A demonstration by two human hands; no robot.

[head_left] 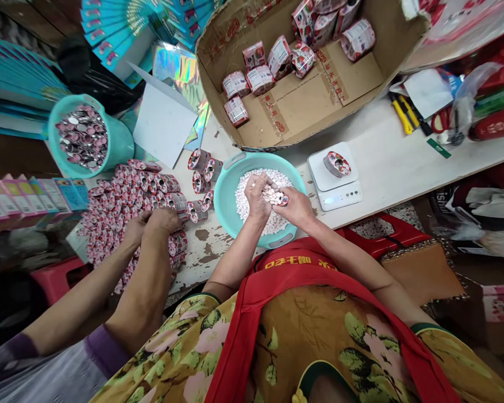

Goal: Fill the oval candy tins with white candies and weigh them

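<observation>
Head view: left hand (258,197) clutches white pellets (272,196), right hand (296,208) grips printed packet (283,198); hasty tilting could scatter pellets outside bowl (223,197).

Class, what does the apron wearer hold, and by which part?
The right grip seems to hold a printed container, exactly where is hidden; whether the left grip holds white pieces cannot be told.

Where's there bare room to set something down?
The table is bare right of the scale, up to the yellow cutter; so is the near floor of the carton. Crowded: left of the basin, with piled packs and a co-worker's hands; the basin's middle, under your left hand and right hand.
</observation>
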